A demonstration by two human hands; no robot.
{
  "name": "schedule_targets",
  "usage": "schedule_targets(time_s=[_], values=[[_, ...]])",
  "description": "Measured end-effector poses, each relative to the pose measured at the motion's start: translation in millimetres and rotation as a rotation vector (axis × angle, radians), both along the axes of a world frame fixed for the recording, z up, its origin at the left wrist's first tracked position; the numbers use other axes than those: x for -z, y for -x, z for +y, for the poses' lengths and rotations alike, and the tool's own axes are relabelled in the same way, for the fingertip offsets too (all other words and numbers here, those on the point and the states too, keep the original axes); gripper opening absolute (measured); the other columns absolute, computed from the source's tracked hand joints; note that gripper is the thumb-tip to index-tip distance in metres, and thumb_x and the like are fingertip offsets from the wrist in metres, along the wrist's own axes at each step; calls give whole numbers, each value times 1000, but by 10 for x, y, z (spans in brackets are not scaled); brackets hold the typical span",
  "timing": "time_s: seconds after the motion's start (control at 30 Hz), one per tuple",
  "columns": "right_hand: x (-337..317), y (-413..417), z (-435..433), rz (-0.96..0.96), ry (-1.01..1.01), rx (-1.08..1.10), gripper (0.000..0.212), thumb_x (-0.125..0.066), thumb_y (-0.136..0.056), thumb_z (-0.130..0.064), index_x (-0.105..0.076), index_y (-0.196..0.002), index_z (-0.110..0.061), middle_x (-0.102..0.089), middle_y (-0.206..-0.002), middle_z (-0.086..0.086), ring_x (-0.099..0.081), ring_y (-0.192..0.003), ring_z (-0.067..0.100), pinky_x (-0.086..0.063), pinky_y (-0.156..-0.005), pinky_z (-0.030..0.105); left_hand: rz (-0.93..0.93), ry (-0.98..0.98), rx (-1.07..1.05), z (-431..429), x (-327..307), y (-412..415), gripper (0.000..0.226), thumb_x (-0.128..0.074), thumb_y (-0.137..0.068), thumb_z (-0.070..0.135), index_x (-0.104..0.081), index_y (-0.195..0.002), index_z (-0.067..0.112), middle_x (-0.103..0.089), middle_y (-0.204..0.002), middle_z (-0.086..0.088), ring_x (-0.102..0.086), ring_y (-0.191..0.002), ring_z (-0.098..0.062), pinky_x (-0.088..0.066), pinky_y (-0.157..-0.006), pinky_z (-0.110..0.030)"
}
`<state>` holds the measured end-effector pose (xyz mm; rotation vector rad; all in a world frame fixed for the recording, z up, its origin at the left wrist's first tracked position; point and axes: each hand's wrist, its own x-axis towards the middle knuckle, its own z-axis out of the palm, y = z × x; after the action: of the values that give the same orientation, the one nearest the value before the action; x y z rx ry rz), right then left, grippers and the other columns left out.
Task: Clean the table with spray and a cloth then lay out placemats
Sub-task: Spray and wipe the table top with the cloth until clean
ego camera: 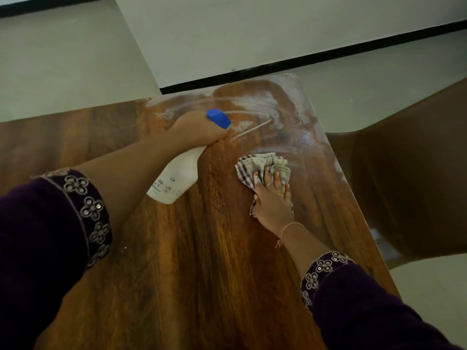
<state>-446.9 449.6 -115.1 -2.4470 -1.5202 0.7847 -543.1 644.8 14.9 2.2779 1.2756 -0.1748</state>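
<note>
The light is dim and soft, with a greenish cast on the pale floor. A broad whitish glare lies on the worktop toward its far right corner, where wet streaks catch it; the near left part falls darker. The sleeves read almost black. Straight edges lean toward the frame's borders. Focus is slightly soft throughout, and the print on the spray bottle is unreadable.

The left hand grips a white spray bottle at the neck, nozzle toward one o'clock. At three o'clock of it, the right hand presses a checked cloth flat on the wooden table.
</note>
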Motion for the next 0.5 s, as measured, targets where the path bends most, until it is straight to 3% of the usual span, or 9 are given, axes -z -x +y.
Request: schedule_targets(time_s=[0.13,0.27,0.43,0.5], values=[[25,-11,1,18,-3,-16,65,-38,-99,-19,-3,-153,-26,14,-161,3,22,-145,26,13,-114,49,40,132,93,145,-34,-132,21,-61,-82,24,-47,-71,16,-48,-67,-3,-45,-59,-15,-38,-59,-26],[39,-14,4,44,-1,-19,65,-36,-99,-18,-1,-153,-28,17,-160,1,24,-144,25,15,-113,48,11,-113,161,215,-31,-215,21,-61,-83,30,-55,-82,10,-50,-68,-6,-49,-63,-17,-39,-58,-25],[53,-20,-4,31,-11,-24,67,-36,-98,-19,2,-153,-29,18,-160,1,26,-143,24,18,-111,47,285,-47,239,308,-13,-356,25,-66,-79,33,-56,-88,12,-56,-77,-9,-56,-73,-22,-49,-77,-37],[63,-17,1,30,-13,-21,67,-37,-98,-19,1,-153,-29,18,-160,1,26,-143,24,18,-112,47,279,-110,254,333,-8,-392,23,-63,-81,34,-52,-76,14,-52,-70,-7,-52,-65,-20,-47,-71,-34]])
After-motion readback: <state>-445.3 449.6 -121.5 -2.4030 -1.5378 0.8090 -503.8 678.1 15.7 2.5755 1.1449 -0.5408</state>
